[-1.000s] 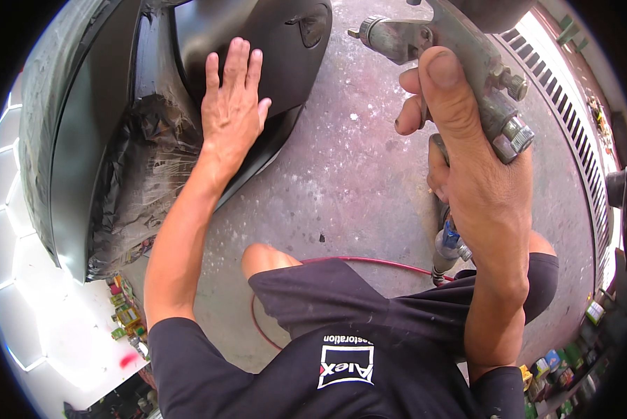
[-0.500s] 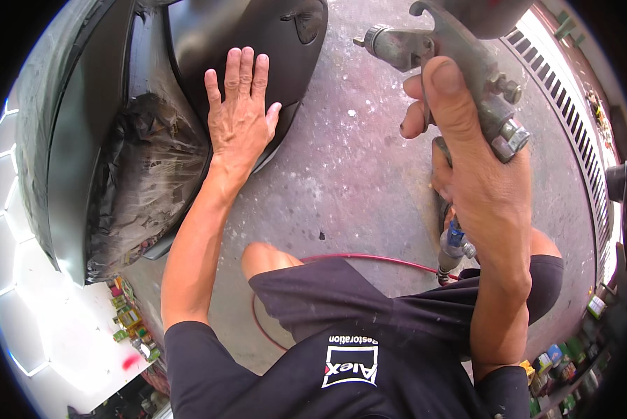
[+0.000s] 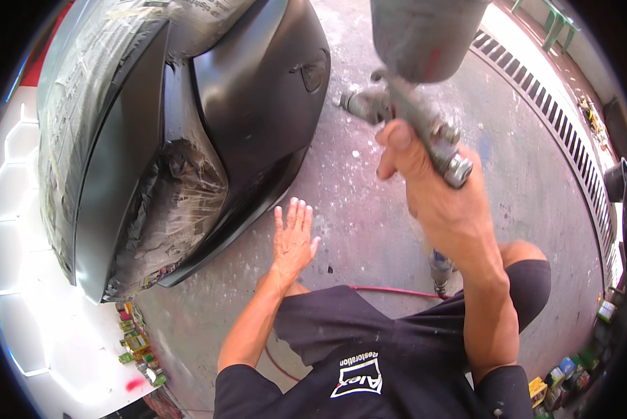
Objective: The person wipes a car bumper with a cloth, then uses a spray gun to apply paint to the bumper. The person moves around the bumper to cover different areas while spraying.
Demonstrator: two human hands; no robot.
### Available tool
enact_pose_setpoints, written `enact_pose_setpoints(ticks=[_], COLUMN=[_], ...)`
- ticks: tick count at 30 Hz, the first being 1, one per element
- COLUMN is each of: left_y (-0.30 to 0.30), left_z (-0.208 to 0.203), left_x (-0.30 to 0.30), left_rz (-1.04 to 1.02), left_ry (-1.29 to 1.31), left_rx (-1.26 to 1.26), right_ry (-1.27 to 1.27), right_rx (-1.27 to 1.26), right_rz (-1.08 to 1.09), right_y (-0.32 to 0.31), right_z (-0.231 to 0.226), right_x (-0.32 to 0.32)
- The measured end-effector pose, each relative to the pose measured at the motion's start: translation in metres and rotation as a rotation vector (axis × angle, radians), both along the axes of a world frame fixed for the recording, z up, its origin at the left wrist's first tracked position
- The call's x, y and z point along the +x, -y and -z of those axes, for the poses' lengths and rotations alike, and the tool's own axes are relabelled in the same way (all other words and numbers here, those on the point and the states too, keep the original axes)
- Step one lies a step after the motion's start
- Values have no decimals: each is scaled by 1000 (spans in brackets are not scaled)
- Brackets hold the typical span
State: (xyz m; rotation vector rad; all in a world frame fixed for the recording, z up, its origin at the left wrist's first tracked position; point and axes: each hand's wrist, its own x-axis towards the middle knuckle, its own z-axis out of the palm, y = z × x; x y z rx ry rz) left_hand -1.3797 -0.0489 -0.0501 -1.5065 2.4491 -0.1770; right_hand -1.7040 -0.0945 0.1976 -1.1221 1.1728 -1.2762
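The grey metal spray gun (image 3: 411, 105) is clasped by the curled right hand (image 3: 447, 202), right of the curved matte-black car panel (image 3: 257, 91). The left hand (image 3: 294, 242), empty, fingers outstretched, is best kept off the panel.

Floor (image 3: 369, 230): grey, worn, scattered with pale specks; one small dark fleck (image 3: 330, 269) near the middle. Red hose (image 3: 397, 291) lies across it, partly hidden. Slotted grate (image 3: 551, 106) curves along the right side. Cans (image 3: 137, 343) clustered lower left; support beneath unclear.
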Motion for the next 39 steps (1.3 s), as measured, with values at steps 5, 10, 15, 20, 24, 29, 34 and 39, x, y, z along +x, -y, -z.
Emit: enact_pose_setpoints(ticks=[5, 10, 15, 20, 24, 29, 34, 39], left_y=[-41, -95, -87, -83, -81, -59, -39, 59], left_z=[8, 28, 27, 46, 59, 47, 104, 96], left_x=[20, 56, 70, 109, 114, 67, 18, -9], left_rz=[-225, -604, -858, -1011, -936, -832, -402, -325], left_ry=[15, 73, 136, 128, 184, -120, -610, -634], left_rx=[152, 584, 819, 858, 906, 964, 15, -200], right_ry=[-71, -37, -66, -100, -179, -269, -345, -398], right_rx=[-40, 59, 20, 81, 50, 167, 291, 321], right_rz=[109, 162, 148, 132, 2, -235, -345, -376], right_y=[11, 8, 10, 9, 8, -10, -32, -45], right_z=[6, -3, 0, -2, 26, 61, 101, 111], right_x=[-11, -4, 2, 17, 20, 44, 69, 82])
